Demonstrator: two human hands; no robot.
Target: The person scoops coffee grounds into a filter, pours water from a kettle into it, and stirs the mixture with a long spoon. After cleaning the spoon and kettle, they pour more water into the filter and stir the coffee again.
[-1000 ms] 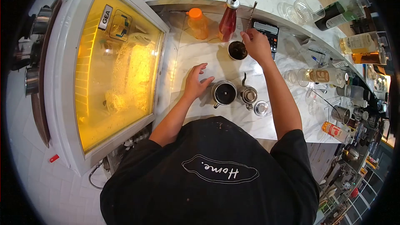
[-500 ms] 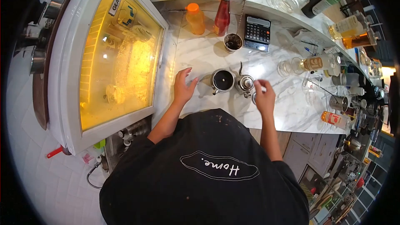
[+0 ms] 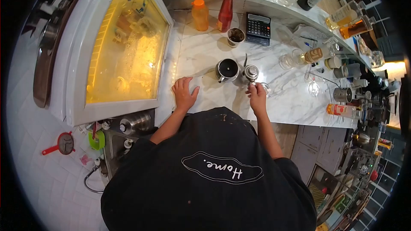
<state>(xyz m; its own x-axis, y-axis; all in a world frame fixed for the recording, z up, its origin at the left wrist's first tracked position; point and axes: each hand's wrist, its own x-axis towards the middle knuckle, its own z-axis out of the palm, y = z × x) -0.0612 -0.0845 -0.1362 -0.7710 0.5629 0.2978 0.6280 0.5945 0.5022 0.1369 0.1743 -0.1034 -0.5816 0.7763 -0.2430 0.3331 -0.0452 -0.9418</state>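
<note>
My left hand (image 3: 185, 94) rests on the marble counter (image 3: 205, 98) with its fingers spread and nothing in them. My right hand (image 3: 257, 97) is closed at the near side of a small metal pot (image 3: 251, 72), its fingertips around something I cannot make out. Left of the pot stands a metal pitcher (image 3: 227, 69) holding dark liquid. A round glass item (image 3: 266, 89) sits just right of my right fingertips. Beyond the pitcher is a cup (image 3: 236, 37) with dark contents and a long thin spoon.
A glass-door fridge (image 3: 128, 55) stands at the left. At the back are an orange bottle (image 3: 200, 15), a red bottle (image 3: 226, 10) and a calculator (image 3: 258, 28). Glasses and bottles line the right, including a labelled bottle (image 3: 341, 111).
My right hand has moved left and toward me, to the near side of the small pot. My left hand has lowered onto the counter. The view has shifted slightly.
</note>
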